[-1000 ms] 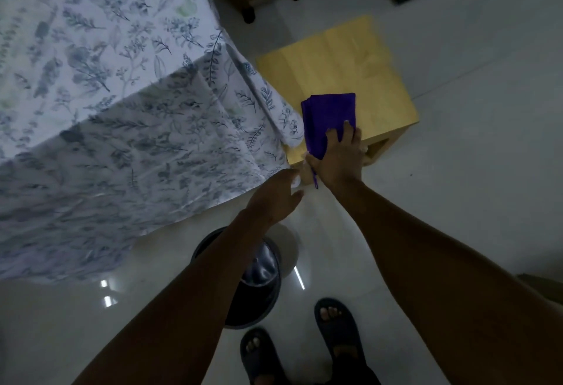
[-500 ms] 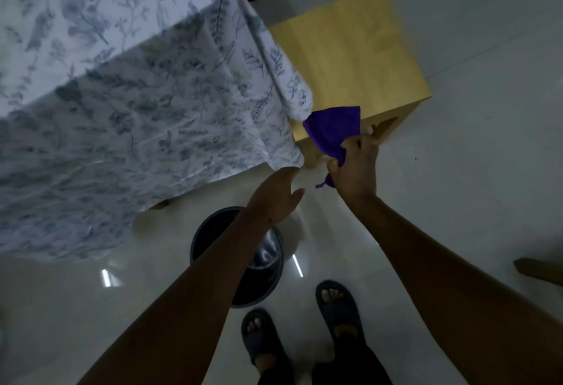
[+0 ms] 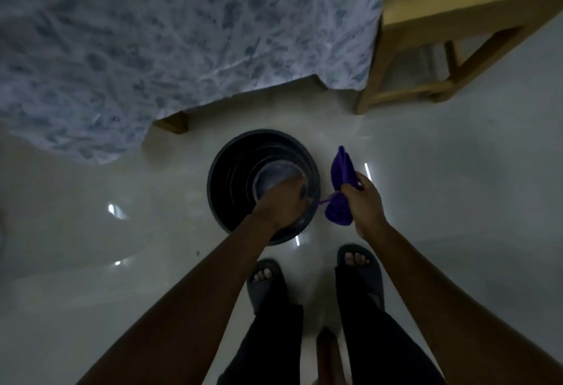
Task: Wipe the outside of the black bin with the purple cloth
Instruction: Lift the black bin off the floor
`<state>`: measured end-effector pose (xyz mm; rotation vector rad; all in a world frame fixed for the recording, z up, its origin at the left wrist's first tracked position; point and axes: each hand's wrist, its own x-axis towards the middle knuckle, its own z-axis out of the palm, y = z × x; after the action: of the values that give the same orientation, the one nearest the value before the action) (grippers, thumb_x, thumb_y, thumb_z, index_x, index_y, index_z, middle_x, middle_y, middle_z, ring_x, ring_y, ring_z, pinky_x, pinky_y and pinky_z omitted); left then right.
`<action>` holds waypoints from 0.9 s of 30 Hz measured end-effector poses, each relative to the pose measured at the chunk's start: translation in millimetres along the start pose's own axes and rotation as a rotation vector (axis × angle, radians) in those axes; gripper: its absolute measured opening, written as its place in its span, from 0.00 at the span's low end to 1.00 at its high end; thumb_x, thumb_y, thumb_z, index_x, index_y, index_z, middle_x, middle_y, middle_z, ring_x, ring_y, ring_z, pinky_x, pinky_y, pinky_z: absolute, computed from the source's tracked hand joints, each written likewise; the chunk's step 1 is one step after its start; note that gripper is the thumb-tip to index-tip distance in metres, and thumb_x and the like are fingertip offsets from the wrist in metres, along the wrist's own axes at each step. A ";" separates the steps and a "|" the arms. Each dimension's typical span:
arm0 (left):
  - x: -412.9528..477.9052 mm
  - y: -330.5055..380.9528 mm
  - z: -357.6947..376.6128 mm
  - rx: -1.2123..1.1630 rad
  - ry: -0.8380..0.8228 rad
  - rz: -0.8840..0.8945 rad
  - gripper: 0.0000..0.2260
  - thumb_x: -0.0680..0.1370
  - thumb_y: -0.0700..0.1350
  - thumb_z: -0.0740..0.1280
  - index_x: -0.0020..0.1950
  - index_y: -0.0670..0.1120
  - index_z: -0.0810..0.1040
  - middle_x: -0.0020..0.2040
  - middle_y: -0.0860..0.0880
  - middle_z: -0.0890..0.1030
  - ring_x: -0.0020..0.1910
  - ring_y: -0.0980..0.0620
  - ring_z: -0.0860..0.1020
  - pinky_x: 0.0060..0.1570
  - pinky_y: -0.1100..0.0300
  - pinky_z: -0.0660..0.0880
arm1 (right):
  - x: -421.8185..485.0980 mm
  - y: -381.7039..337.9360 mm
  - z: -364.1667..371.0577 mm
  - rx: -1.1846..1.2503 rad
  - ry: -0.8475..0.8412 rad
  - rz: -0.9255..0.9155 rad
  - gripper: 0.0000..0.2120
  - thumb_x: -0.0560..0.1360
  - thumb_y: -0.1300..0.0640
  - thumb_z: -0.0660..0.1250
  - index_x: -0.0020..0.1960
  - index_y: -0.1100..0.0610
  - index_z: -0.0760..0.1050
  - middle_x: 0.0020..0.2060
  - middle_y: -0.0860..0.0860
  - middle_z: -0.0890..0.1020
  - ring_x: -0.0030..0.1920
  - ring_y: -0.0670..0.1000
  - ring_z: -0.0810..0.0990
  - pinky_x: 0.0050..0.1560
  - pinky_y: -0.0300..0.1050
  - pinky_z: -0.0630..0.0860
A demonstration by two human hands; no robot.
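The round black bin (image 3: 231, 177) stands on the pale floor just ahead of my feet, seen from above with its open mouth toward me. My left hand (image 3: 281, 202) reaches over the bin's near right rim and rests on it; the blur hides whether its fingers grip the rim. The purple cloth (image 3: 341, 171) hangs bunched in my right hand (image 3: 364, 202), just right of the bin and apart from its wall. A thin purple strand of the cloth trails toward the rim.
A bed draped in a blue floral sheet (image 3: 182, 34) fills the top left, its hem close behind the bin. A light wooden side table (image 3: 457, 19) stands at the top right. My feet in dark sandals (image 3: 265, 281) are directly below the bin.
The view dropped from the table to the floor. My right hand lifted the cloth off the wooden table and carried it down beside the bin. My left hand came down onto the bin's rim.
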<state>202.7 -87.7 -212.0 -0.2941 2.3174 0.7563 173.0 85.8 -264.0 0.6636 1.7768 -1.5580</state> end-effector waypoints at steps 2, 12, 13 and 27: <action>0.6 -21.9 18.9 0.011 -0.015 -0.018 0.18 0.79 0.43 0.62 0.68 0.40 0.70 0.66 0.40 0.75 0.64 0.41 0.74 0.61 0.54 0.69 | 8.9 16.7 4.0 -0.028 -0.003 -0.023 0.17 0.75 0.63 0.63 0.64 0.56 0.73 0.48 0.55 0.81 0.41 0.51 0.80 0.37 0.42 0.75; 12.8 -61.6 74.3 -0.016 -0.060 0.076 0.18 0.75 0.48 0.70 0.62 0.40 0.76 0.59 0.41 0.79 0.58 0.43 0.77 0.57 0.53 0.74 | 33.4 53.0 22.2 -0.234 -0.153 -0.081 0.13 0.76 0.63 0.62 0.60 0.58 0.74 0.45 0.55 0.81 0.41 0.51 0.79 0.39 0.41 0.74; 11.1 -61.5 78.1 0.029 -0.056 0.098 0.19 0.74 0.47 0.70 0.62 0.41 0.76 0.59 0.42 0.80 0.57 0.43 0.77 0.56 0.52 0.75 | 30.1 50.3 23.2 -0.237 -0.178 -0.093 0.12 0.76 0.63 0.62 0.59 0.59 0.75 0.45 0.55 0.82 0.41 0.51 0.80 0.39 0.41 0.74; -1.1 -93.8 10.7 -0.100 0.642 0.031 0.12 0.82 0.47 0.54 0.54 0.44 0.76 0.48 0.44 0.83 0.46 0.45 0.81 0.49 0.52 0.77 | 2.8 -6.9 30.2 -0.400 -0.140 -0.409 0.12 0.75 0.62 0.62 0.57 0.52 0.72 0.47 0.54 0.80 0.46 0.54 0.80 0.49 0.51 0.78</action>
<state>246.3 -157.0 -259.0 -0.6213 2.8873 0.8884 170.7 54.9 -263.5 -0.0036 2.1200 -1.3888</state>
